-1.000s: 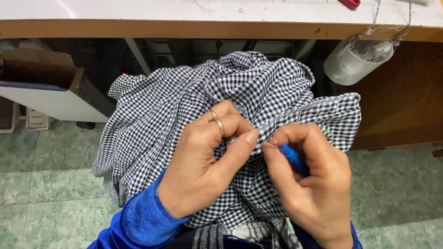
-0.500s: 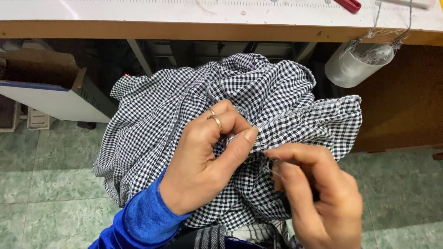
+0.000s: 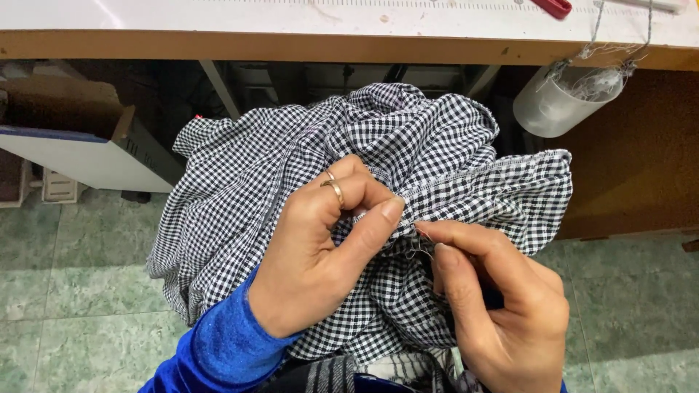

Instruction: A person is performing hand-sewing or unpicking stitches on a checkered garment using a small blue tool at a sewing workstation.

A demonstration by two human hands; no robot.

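Head view: I see the black-and-white checked cotton garment (image 3: 378,218) bunched in the lap, below the white counter (image 3: 291,29) edge. Left hand (image 3: 320,262) fingers closed, pinching a stitched seam fold between thumb and forefinger; gold ring on one finger. Right hand (image 3: 502,306) fingers pinched tight on loose threads at the same seam, just beside the left thumb. White plastic cup (image 3: 561,105) hangs under the counter at right
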